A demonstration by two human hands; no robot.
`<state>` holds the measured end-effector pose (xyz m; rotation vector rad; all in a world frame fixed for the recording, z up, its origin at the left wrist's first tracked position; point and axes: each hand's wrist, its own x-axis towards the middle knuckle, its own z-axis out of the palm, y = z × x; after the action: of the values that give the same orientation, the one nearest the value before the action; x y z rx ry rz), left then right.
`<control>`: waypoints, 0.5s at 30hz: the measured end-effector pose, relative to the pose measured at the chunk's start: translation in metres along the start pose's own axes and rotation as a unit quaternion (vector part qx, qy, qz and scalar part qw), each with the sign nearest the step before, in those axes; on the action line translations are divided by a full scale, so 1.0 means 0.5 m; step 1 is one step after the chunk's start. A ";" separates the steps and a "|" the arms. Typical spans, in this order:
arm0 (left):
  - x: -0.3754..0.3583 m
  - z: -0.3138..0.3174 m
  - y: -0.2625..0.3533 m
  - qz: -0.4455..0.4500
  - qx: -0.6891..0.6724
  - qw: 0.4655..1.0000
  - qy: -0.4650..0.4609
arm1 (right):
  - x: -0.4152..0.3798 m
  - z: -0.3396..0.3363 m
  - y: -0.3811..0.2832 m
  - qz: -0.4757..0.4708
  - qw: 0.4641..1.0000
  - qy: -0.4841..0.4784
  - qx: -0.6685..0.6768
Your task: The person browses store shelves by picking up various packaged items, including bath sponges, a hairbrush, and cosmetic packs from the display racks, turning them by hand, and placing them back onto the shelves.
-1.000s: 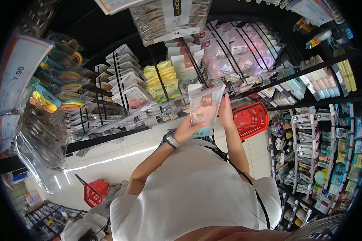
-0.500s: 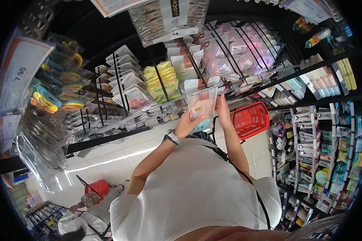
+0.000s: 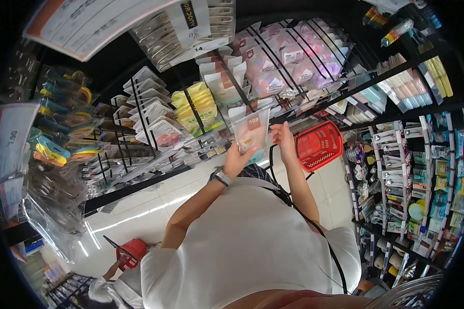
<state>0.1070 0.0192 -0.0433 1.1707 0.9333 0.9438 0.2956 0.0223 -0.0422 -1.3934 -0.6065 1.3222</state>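
My left hand, with a watch on the wrist, grips a clear pouch by its lower end, thumb across the front. The pouch has a peach-coloured label and stands roughly upright in front of the rack; its exact contents are hard to make out. Just to its right, my right hand is raised with loosely bent, parted fingers, holding nothing. Similar pouches hang on a hook behind. Left of them are yellow packets, and on the right hang pink and purple bath flowers.
A red shopping basket is right of my right hand. Carded goods hang on hooks at the left, beside a price sign. Another rack stands at right. A person with a red basket is at lower left.
The view has shifted, so the shelf goods appear further left. My right hand has come slightly away from the pouch, its fingers more spread. The left hand keeps its hold.
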 end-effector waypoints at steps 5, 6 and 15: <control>-0.005 -0.002 0.001 -0.008 -0.030 0.999 0.028 | -0.007 -0.009 0.009 0.005 1.000 0.008 0.009; -0.005 -0.002 0.003 -0.011 -0.024 0.999 0.026 | -0.008 -0.009 0.010 0.006 1.000 0.009 0.012; 0.003 -0.015 -0.031 0.012 0.021 0.999 0.036 | -0.001 -0.004 0.028 0.013 1.000 0.000 0.015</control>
<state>0.1019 0.0211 -0.0598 1.1927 1.0032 0.9956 0.2932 0.0171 -0.0552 -1.3822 -0.5678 1.3470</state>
